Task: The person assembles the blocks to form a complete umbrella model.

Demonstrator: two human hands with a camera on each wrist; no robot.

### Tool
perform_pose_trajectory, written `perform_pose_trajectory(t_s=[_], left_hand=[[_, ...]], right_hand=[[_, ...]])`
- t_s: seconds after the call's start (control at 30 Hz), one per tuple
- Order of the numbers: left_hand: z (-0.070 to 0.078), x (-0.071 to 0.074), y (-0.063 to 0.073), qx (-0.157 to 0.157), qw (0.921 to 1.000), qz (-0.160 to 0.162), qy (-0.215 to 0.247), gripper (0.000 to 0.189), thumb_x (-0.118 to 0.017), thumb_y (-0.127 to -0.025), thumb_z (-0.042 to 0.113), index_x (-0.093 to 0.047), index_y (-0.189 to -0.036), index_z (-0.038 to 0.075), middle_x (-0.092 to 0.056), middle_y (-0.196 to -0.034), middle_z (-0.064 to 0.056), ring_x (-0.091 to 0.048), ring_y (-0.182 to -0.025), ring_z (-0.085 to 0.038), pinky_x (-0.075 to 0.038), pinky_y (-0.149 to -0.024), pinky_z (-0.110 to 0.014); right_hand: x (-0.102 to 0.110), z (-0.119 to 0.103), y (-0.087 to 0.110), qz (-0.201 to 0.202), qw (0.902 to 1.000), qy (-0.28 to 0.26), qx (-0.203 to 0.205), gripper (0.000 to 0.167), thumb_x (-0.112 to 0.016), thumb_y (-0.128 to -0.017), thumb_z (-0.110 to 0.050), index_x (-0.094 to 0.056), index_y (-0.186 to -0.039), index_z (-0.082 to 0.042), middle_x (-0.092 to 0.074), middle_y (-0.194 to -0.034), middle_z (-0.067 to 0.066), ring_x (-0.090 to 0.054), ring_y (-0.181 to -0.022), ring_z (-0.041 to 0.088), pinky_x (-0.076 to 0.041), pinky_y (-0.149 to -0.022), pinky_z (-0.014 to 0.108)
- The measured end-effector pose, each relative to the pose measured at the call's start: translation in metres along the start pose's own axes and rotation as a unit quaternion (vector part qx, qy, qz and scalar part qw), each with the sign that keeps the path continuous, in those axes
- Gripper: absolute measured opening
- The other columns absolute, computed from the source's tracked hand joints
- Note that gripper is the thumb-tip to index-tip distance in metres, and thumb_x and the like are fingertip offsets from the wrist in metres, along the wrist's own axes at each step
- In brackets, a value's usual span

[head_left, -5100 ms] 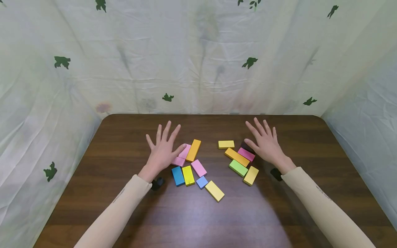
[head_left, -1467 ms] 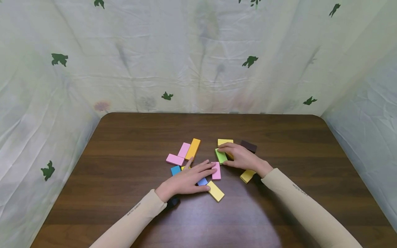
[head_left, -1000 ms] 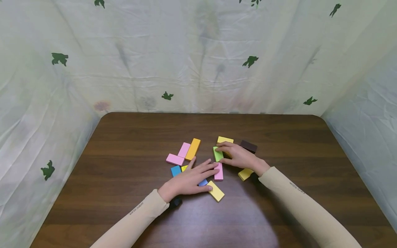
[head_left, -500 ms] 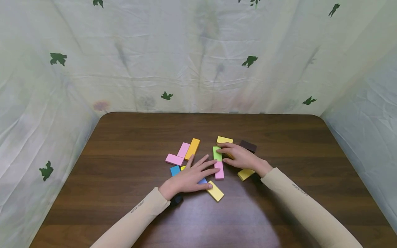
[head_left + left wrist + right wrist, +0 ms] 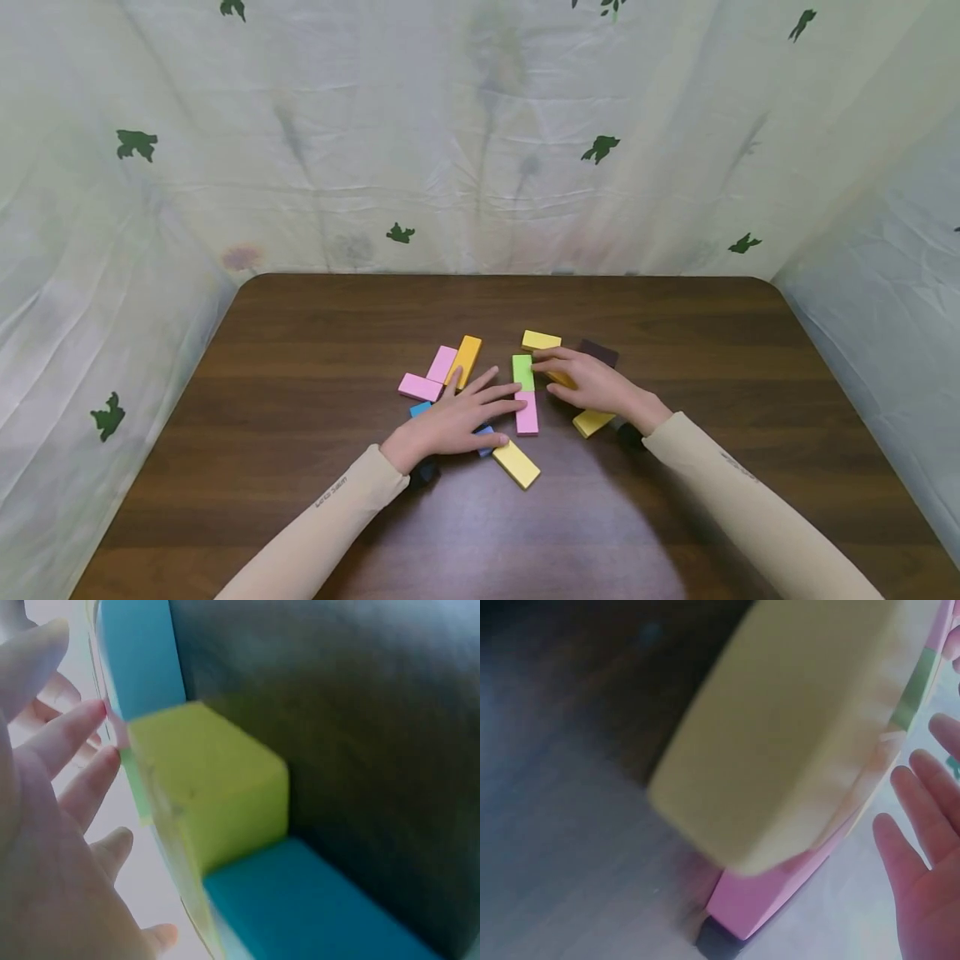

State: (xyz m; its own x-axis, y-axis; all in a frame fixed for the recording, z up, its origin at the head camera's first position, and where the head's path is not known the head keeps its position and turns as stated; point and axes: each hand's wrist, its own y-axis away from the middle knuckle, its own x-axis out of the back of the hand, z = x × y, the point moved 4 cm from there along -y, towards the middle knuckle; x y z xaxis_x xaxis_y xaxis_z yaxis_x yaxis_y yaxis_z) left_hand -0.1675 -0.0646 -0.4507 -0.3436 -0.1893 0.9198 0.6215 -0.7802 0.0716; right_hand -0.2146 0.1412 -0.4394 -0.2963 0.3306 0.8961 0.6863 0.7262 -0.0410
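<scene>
In the head view, a green block [image 5: 522, 372] and a pink block [image 5: 528, 419] lie end to end in a straight upright line. My left hand [image 5: 453, 421] is spread low over the left blocks, two fingertips at the pink block and the thumb by a pale yellow block [image 5: 517, 465]. Beneath it, a light blue block [image 5: 483, 448] and a blue block [image 5: 421, 409] are partly covered; a yellow block [image 5: 217, 780] shows in the left wrist view. My right hand [image 5: 588, 383] has loose fingers just right of the green block, above an orange block [image 5: 561, 380].
Two more pink blocks [image 5: 420, 387] touch an orange block [image 5: 468, 358] on the left. Around the right hand lie a yellow block [image 5: 542, 340], a dark brown block [image 5: 600, 352] and another yellow block [image 5: 594, 422]. A patterned curtain [image 5: 480, 167] hangs behind the wooden table [image 5: 337, 317].
Both hands have come inward. The green block has moved left and turned, the pink one right, and they now meet end to end. My right fingers have eased off the green block.
</scene>
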Motion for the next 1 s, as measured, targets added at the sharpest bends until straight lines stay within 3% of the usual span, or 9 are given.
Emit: perform_pose_trajectory(t_s=[0.27, 0.47, 0.87, 1.0], left_hand=[[-0.007, 0.003, -0.003, -0.007, 0.9999, -0.013, -0.001, 0.056, -0.048, -0.096, 0.051, -0.041, -0.147, 0.029, -0.028, -0.154, 0.009, -0.004, -0.145, -0.025, 0.0, -0.107, -0.063], [-0.014, 0.01, -0.008, -0.022, 0.9997, -0.012, 0.001, 0.05, -0.049, -0.098, 0.042, -0.044, -0.145, 0.025, -0.031, -0.153, 0.007, -0.005, -0.145, -0.029, 0.0, -0.106, -0.066], [-0.022, 0.012, -0.012, -0.045, 0.9988, -0.015, -0.01, 0.044, -0.05, -0.1, 0.033, -0.048, -0.143, 0.024, -0.04, -0.148, 0.008, -0.011, -0.144, -0.028, -0.005, -0.106, -0.065], [-0.022, 0.012, -0.012, -0.045, 0.9988, -0.016, -0.012, 0.044, -0.05, -0.1, 0.032, -0.048, -0.143, 0.024, -0.04, -0.148, 0.007, -0.012, -0.144, -0.028, -0.005, -0.106, -0.066]], right_hand=[[0.002, 0.002, 0.012, 0.019, 0.9998, 0.0, 0.0, 0.037, -0.064, -0.091, -0.011, -0.061, -0.127, -0.002, -0.051, -0.136, 0.014, -0.052, -0.12, 0.03, -0.045, -0.095, 0.044], [0.002, 0.002, 0.021, 0.016, 0.9997, -0.01, -0.014, 0.037, -0.065, -0.091, -0.012, -0.062, -0.127, -0.003, -0.052, -0.135, 0.012, -0.051, -0.12, 0.028, -0.045, -0.095, 0.044], [0.002, -0.009, 0.035, 0.013, 0.9996, -0.024, -0.001, 0.036, -0.063, -0.092, -0.01, -0.061, -0.127, -0.003, -0.051, -0.137, 0.01, -0.047, -0.125, 0.028, -0.041, -0.098, 0.046], [-0.001, -0.017, 0.039, 0.015, 0.9993, -0.025, 0.024, 0.035, -0.062, -0.092, -0.009, -0.061, -0.127, -0.003, -0.053, -0.136, 0.009, -0.047, -0.125, 0.027, -0.041, -0.099, 0.045]])
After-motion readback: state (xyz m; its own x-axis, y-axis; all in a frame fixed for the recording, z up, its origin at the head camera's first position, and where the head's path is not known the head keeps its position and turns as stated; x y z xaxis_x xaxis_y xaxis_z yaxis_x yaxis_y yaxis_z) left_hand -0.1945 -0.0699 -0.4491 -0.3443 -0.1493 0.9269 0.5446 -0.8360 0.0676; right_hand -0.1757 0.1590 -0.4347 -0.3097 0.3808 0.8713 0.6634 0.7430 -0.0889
